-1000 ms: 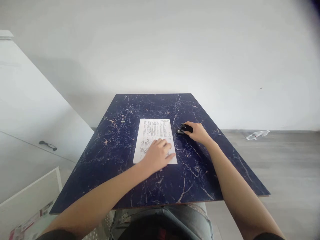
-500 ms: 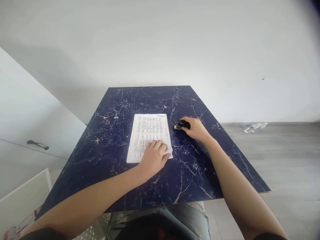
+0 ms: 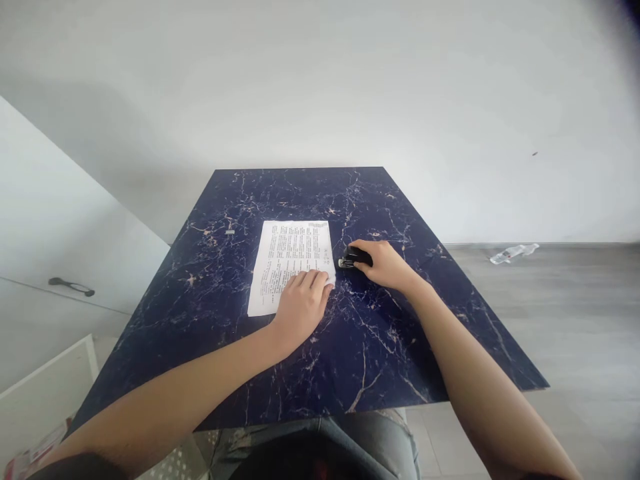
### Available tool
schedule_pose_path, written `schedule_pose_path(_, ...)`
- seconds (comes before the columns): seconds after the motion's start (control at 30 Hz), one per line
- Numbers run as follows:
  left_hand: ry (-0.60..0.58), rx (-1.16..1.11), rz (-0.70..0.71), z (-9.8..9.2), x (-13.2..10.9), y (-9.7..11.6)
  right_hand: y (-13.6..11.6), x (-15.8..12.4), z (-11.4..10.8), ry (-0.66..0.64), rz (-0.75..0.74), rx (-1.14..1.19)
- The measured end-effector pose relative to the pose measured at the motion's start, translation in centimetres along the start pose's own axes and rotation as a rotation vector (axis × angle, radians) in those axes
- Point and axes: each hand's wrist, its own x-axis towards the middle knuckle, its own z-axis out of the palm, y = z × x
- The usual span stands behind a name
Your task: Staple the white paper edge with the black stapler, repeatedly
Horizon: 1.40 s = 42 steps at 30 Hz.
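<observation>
A printed sheet of paper (image 3: 285, 250), perhaps the top of a thin stack, lies at the middle of the dark blue marbled table (image 3: 295, 193). My left hand (image 3: 301, 305) grips its near right edge, fingers over the print and thumb by the edge. It hides the near right corner. In my right hand (image 3: 383, 262) is a black stapler (image 3: 357, 256), clasped between thumb and fingers. The stapler's front end points left, just beside the paper's right edge.
A small pale strip (image 3: 230, 232) rests on the table left of the paper. A clear plastic wrapper (image 3: 514, 253) lies on the floor by the wall. To the left stands a white cabinet with a dark handle (image 3: 71, 287).
My right hand has brought the stapler left and slightly nearer me, closer to the paper. The left hand's fingers have drawn together at the paper's edge, and the paper has shifted slightly left.
</observation>
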Motion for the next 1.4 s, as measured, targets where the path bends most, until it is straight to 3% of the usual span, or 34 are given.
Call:
schedule_pose_path(0.43, 0.114, 0.003, -0.012, -1.3, 0.6, -0.7, 0.0, 0.0, 0.0, -0.006, -0.007, -0.005)
schedule_pose_path(1.27, 0.119, -0.023, 0.073, -0.8, -0.2, 0.6, 0.4, 0.1, 0.6, 0.036, -0.053, 0.04)
schedule_pose_path(1.4, 0.125, -0.028, 0.053, -1.0, -0.1, 0.5, -0.4, 0.0, -0.3, 0.137, -0.158, 0.039)
